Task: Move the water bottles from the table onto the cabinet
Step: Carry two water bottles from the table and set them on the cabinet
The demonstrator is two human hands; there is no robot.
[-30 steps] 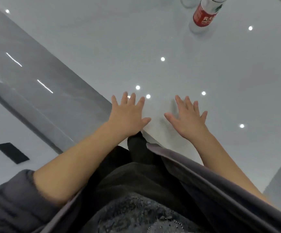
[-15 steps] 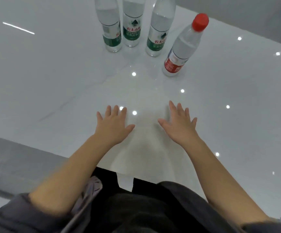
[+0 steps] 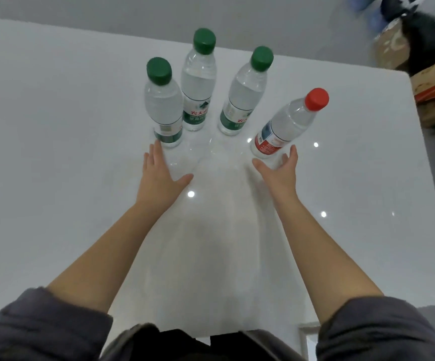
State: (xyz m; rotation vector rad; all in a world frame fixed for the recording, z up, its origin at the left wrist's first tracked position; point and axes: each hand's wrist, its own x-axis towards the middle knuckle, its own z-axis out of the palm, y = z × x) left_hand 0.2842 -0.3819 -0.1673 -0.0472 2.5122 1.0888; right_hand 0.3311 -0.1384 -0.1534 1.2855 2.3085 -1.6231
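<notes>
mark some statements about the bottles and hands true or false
1. The red-capped bottle stands rightmost on the table. True.
2. The right hand grips it. False: the hand is open near the bottle's base, fingers not closed round it.
3. The left hand, fingers straight, reaches toward the nearest green-capped bottle. True.
4. One bottle lies on its side. False: all four stand upright.
5. Two bottles have red caps. False: only one does; the other three have green caps.
</notes>
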